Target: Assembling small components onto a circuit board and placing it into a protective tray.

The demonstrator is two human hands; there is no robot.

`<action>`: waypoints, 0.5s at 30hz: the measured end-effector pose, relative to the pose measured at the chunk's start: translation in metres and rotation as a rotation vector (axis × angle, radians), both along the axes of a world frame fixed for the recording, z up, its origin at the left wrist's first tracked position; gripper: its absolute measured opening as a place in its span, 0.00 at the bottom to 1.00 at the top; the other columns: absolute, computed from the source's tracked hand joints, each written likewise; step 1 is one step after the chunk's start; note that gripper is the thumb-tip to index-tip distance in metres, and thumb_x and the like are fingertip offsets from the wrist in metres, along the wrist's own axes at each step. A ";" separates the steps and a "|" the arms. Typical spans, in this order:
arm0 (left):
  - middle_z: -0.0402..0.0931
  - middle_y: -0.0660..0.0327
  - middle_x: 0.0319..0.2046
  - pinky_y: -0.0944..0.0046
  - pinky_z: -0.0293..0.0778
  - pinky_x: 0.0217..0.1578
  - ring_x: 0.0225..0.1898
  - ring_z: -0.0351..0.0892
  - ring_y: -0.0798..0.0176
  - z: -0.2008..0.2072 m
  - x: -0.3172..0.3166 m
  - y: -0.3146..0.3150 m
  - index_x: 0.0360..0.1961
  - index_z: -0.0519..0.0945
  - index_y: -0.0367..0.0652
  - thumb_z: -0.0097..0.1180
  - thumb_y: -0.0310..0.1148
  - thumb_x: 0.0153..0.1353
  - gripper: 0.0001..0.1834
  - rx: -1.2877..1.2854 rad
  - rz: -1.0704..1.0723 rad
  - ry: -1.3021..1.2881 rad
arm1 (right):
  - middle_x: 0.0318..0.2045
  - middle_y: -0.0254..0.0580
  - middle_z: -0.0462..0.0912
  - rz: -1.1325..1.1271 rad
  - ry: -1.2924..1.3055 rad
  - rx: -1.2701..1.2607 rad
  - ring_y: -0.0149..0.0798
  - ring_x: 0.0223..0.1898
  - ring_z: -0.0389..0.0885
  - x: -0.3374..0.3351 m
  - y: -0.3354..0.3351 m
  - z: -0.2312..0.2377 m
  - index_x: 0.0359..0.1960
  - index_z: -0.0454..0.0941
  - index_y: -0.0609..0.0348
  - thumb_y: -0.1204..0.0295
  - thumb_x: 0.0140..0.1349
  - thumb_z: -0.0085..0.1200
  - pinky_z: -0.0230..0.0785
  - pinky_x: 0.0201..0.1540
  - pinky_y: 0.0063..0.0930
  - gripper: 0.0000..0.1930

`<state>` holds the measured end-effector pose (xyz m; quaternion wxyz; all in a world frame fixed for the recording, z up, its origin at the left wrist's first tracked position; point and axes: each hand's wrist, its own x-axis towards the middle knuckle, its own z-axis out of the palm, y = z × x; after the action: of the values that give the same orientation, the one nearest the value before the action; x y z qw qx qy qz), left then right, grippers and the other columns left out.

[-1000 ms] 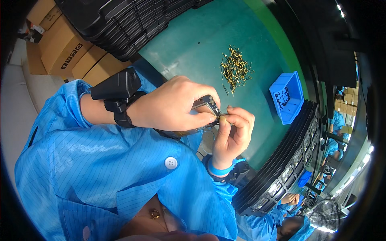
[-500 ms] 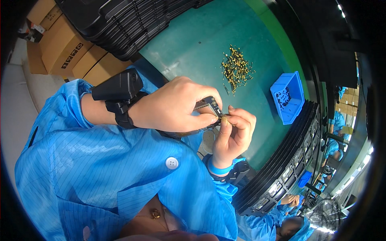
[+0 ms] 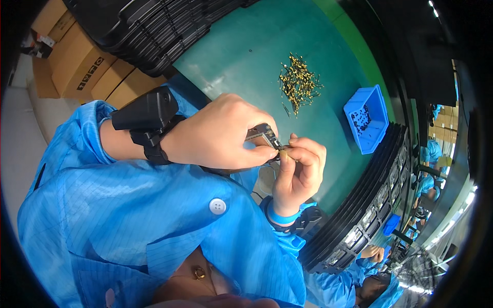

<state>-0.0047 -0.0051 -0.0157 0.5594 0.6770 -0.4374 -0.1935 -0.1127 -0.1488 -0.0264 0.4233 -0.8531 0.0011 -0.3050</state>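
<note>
Green worktop (image 3: 246, 56) spreads out under everything, with stacks of black trays (image 3: 154, 25) along its far edge and another stack (image 3: 375, 195) curving round on the right. Cardboard boxes (image 3: 77, 66) sit beyond the far stack. Moving down in size, a blue bin (image 3: 367, 118) of small dark parts stands near the right stack, and a loose heap of brass pins (image 3: 299, 82) lies just left of it, well apart from the hands. Up close now: the left hand (image 3: 218, 136) is clamped around a small circuit module (image 3: 263, 136), thumb and fingers wrapping its body, held in the air above the worktop's near edge. The right hand (image 3: 298, 174) is pinched shut on a tiny brass pin (image 3: 283, 152), its tip right at the module's end. The two hands meet there, touching. That module looks stiff and light but likely fragile, so gripping by the edges seems wise; the pin looks slick, featherlight and easily bent or dropped, best pinched near its middle.
</note>
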 end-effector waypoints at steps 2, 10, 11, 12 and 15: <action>0.76 0.55 0.20 0.66 0.70 0.22 0.21 0.77 0.58 -0.001 -0.001 0.000 0.25 0.76 0.37 0.61 0.27 0.43 0.08 -0.019 0.001 -0.005 | 0.30 0.43 0.76 0.005 0.004 -0.001 0.41 0.34 0.75 -0.001 0.000 0.002 0.27 0.73 0.61 0.82 0.45 0.57 0.74 0.42 0.35 0.08; 0.76 0.56 0.21 0.67 0.69 0.21 0.21 0.76 0.59 -0.002 -0.001 0.000 0.25 0.77 0.38 0.61 0.25 0.42 0.07 -0.130 -0.006 -0.065 | 0.30 0.42 0.77 0.047 -0.008 -0.036 0.40 0.33 0.76 -0.003 -0.002 0.010 0.26 0.74 0.61 0.81 0.44 0.60 0.74 0.42 0.35 0.08; 0.76 0.56 0.21 0.67 0.69 0.21 0.21 0.76 0.59 -0.001 -0.001 0.000 0.25 0.77 0.38 0.61 0.25 0.42 0.07 -0.131 -0.008 -0.066 | 0.30 0.42 0.77 0.045 -0.009 -0.037 0.40 0.33 0.76 -0.003 -0.002 0.011 0.26 0.74 0.61 0.81 0.44 0.60 0.74 0.42 0.35 0.08; 0.76 0.56 0.21 0.67 0.69 0.20 0.21 0.76 0.59 -0.001 -0.001 0.000 0.24 0.77 0.38 0.61 0.25 0.42 0.07 -0.134 -0.010 -0.068 | 0.30 0.42 0.77 0.047 -0.008 -0.043 0.39 0.33 0.76 -0.003 -0.002 0.011 0.27 0.74 0.61 0.81 0.44 0.60 0.74 0.43 0.35 0.09; 0.76 0.57 0.20 0.67 0.68 0.19 0.20 0.76 0.59 -0.003 -0.001 -0.001 0.24 0.77 0.39 0.62 0.25 0.42 0.07 -0.150 -0.011 -0.090 | 0.30 0.42 0.77 0.059 -0.016 -0.060 0.39 0.33 0.76 -0.004 -0.002 0.013 0.27 0.74 0.61 0.82 0.43 0.60 0.74 0.43 0.35 0.09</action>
<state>-0.0058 -0.0059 -0.0191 0.5870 0.6388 -0.4793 -0.1326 -0.1167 -0.1505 -0.0134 0.4064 -0.8625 -0.0363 -0.2992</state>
